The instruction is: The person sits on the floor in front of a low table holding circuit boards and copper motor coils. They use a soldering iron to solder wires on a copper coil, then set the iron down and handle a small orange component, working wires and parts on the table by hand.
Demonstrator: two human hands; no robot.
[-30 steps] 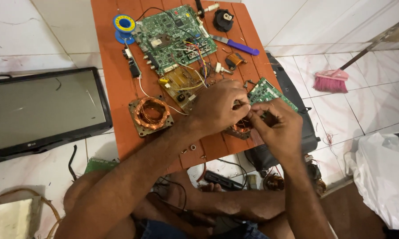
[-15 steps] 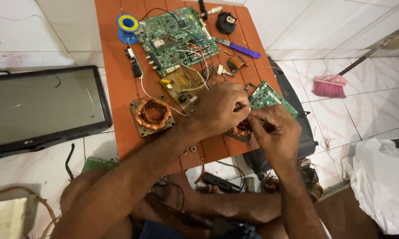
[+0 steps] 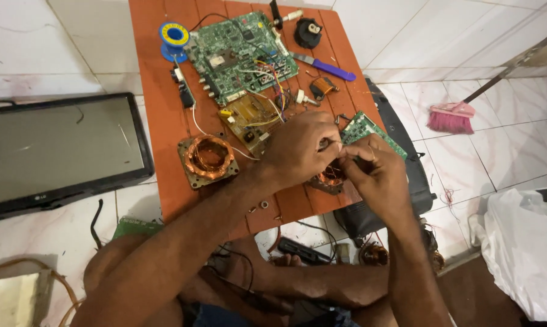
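Fingers of the left hand and right hand were pinched together over a copper coil, their tips meeting just above it; what they gripped was too small to tell. The coil lay on the orange table, near its right edge, mostly hidden under both hands. A small green board sat just behind the right hand. Left of the hands lay a second coil in a metal frame, with a yellow board and a large green board farther back. A solder spool and a purple knife lay near the far end.
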